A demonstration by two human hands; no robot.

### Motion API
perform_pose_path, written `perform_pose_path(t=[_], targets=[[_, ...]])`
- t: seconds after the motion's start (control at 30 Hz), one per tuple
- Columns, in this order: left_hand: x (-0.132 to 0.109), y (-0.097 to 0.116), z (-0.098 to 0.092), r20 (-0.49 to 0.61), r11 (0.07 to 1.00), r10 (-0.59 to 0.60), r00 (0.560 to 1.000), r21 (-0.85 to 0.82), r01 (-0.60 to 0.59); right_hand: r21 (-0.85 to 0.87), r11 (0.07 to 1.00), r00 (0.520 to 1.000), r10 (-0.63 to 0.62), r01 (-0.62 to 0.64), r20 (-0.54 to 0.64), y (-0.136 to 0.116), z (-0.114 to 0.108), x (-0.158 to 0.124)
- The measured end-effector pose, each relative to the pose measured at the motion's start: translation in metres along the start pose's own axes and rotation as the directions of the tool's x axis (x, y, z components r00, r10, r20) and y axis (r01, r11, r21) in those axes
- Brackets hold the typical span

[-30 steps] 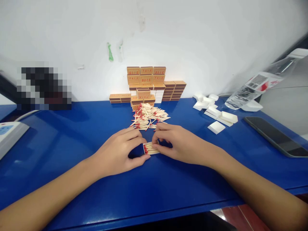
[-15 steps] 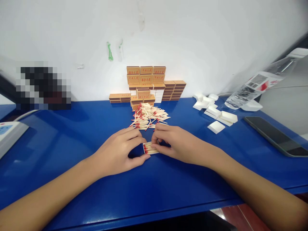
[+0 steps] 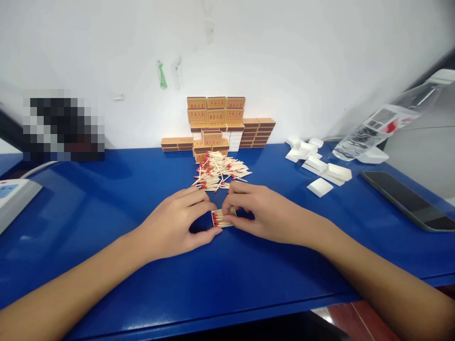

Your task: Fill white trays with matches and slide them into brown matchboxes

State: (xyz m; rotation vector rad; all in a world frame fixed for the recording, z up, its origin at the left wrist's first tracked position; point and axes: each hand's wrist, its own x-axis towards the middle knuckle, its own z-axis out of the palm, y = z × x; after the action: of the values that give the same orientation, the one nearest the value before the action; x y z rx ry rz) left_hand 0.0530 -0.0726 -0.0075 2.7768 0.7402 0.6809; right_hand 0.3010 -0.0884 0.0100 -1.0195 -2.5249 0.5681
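A small white matchbox tray (image 3: 228, 226) lies on the blue table, with red-tipped matches (image 3: 219, 219) side by side in it, heads to the left. My left hand (image 3: 181, 222) grips the tray's left end between thumb and index finger. Over the tray's right part, my right hand (image 3: 249, 208) is closed, thumb and fingertips pinched on the matches; its fingers hide that end. Just beyond my hands is a loose heap of matches (image 3: 222, 170). Orange and brown matchboxes (image 3: 216, 116) stand stacked behind it against the wall.
Several white matchbox trays (image 3: 320, 187) lie scattered on the right, near a clear plastic bottle (image 3: 377, 125). A dark phone (image 3: 408, 201) lies at the right edge. At the left are a white power strip (image 3: 21, 199) and a blurred dark object (image 3: 64, 125).
The fingertips of my right hand have shifted slightly over the matches in the tray. My left hand keeps its hold, and the heap looks the same.
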Motion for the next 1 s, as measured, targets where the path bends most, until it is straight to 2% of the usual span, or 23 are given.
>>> perform_pose_path(t=[0.1,0.33,0.67,1.0], targets=[[0.0003,-0.0003,0.0004,-0.002,1.0,0.003,1.0,0.001,-0.003,0.031,1.0,1.0,-0.001,0.001,0.003,0.0003,0.0016,0.0006],[-0.0005,0.0006,-0.0003,0.001,1.0,0.002,1.0,0.017,-0.002,-0.048,0.999,1.0,-0.013,0.013,-0.016,0.0073,0.0002,0.0005],[-0.0006,-0.0001,0.0004,0.008,1.0,-0.004,1.0,0.013,0.004,-0.071,0.997,1.0,0.015,-0.016,-0.009,0.0049,-0.0021,0.0],[-0.0008,0.0,0.0007,0.005,1.0,-0.007,1.0,0.014,0.007,0.007,0.999,0.999,0.036,-0.036,0.01,0.0016,-0.0056,-0.0016]])
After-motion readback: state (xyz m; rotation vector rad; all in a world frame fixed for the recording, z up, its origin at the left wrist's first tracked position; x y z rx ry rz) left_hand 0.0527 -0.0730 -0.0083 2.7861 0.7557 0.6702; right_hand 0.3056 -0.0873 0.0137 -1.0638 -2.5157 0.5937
